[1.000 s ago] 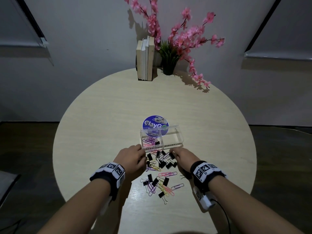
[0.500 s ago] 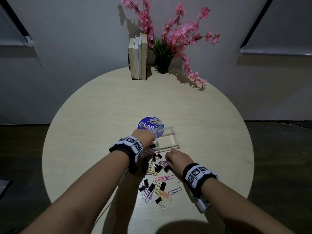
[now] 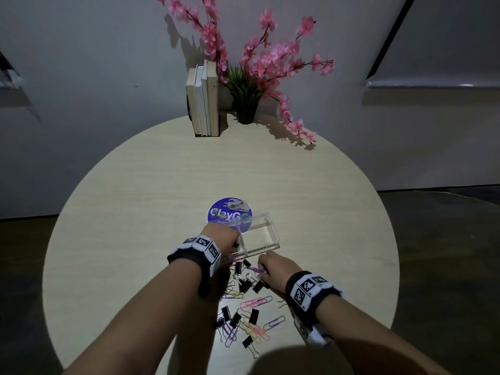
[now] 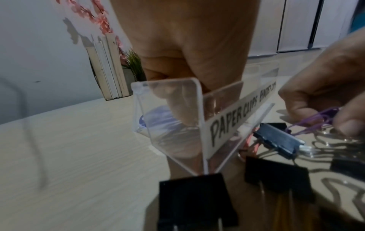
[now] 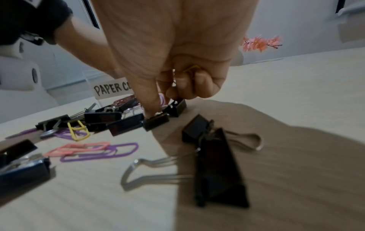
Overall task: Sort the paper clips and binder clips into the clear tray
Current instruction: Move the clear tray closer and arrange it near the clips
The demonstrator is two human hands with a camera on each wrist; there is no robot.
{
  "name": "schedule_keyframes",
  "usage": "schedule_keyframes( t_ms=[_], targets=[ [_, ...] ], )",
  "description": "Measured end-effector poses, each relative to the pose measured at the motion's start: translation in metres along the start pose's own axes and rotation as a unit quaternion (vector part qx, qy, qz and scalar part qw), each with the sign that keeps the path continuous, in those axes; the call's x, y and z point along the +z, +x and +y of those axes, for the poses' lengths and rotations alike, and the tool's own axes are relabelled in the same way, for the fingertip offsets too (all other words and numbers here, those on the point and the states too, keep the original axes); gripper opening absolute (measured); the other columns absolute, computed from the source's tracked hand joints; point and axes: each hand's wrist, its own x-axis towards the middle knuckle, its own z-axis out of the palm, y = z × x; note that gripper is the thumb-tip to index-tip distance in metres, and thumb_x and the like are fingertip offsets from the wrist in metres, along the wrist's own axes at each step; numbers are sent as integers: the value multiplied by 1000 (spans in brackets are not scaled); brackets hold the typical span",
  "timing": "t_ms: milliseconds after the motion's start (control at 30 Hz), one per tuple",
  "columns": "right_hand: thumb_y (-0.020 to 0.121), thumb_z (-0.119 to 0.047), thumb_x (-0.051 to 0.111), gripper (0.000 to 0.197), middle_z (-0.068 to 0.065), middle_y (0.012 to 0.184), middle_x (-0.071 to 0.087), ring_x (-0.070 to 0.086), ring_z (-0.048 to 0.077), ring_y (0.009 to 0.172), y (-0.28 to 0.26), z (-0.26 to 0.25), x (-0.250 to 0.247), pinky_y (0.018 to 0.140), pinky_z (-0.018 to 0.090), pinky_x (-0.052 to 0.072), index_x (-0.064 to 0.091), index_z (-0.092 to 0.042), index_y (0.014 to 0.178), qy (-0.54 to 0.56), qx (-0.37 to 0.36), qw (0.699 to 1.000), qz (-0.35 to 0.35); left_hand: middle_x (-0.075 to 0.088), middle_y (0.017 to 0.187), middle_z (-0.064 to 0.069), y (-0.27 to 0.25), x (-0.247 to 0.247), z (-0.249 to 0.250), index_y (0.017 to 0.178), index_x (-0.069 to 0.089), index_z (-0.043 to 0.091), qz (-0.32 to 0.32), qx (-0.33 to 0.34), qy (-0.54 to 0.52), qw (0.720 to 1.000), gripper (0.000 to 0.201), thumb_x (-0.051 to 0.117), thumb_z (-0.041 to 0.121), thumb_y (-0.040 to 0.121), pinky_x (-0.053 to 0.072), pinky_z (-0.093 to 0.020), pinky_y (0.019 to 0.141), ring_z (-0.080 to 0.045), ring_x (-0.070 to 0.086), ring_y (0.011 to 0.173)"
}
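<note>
From above, the left hand (image 3: 223, 238) sits over the left compartment of the clear tray (image 3: 266, 234), which stands on the round tabletop (image 3: 162, 190) just beyond the heap of clips. The right hand (image 3: 272, 269) is down in that heap, pinching a purple paper clip (image 3: 257, 269). Black binder clips (image 3: 244, 284) and coloured paper clips (image 3: 255, 302) lie scattered between the two forearms, so much sorting remains.

From the left wrist, the fingers (image 4: 177, 107) reach down inside the tray's compartment labelled for paper clips — whether that grip holds a clip or has let one go, I cannot tell; the clear wall blurs it. The right hand (image 4: 324, 87) shows at the edge with the purple clip (image 4: 316, 120) between its fingertips.

From the right wrist, the thumb (image 5: 148, 93) and curled fingers are clenched on clips, and a yellow paper clip (image 5: 192, 69) seems tucked in the palm as well. The paper clips are light, thin and slick, likely best nipped at the loop end. The binder clips look stiffer and bulkier — probably easiest lifted by the black body or wire handles. The tray should slide easily if bumped.
</note>
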Motion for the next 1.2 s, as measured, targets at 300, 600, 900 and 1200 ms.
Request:
schedule_keyframes(
  t_ms=[300,600,900,1200],
  targets=[
    [93,-21,50,13,15,119,51,57,34,98,-3,-1,2,74,33,37,39,-19,87,2,2,1000,4,69,111,-7,-9,1,-12,106,63,16,38,-30,-80,996,24,45,21,92,49,-30,80,-27,64,101],
    [89,-19,55,14,10,97,50,51,27,86,-3,-1,-13,70,31,36,44,-16,82,-42,4,999,-34,64,123,-5,-8,4,-10,117,65,16,9,75,34,997,30,48,28,95,53,-37,85,-29,63,110],
    [85,-16,58,40,2,79,51,47,20,77,-1,13,-17,52,28,31,31,-24,56,-7,47,998,-31,64,124,-13,7,-1,-2,120,60,8,-67,102,36,992,29,50,18,95,50,-37,94,-32,62,112],
    [84,-14,58,41,3,85,53,48,20,78,-2,16,-14,51,22,28,30,-24,56,15,53,998,-20,68,114,-12,-2,-1,-14,105,66,8,-12,-11,-197,980,21,53,16,91,49,-31,88,-29,62,106]
  ],
)
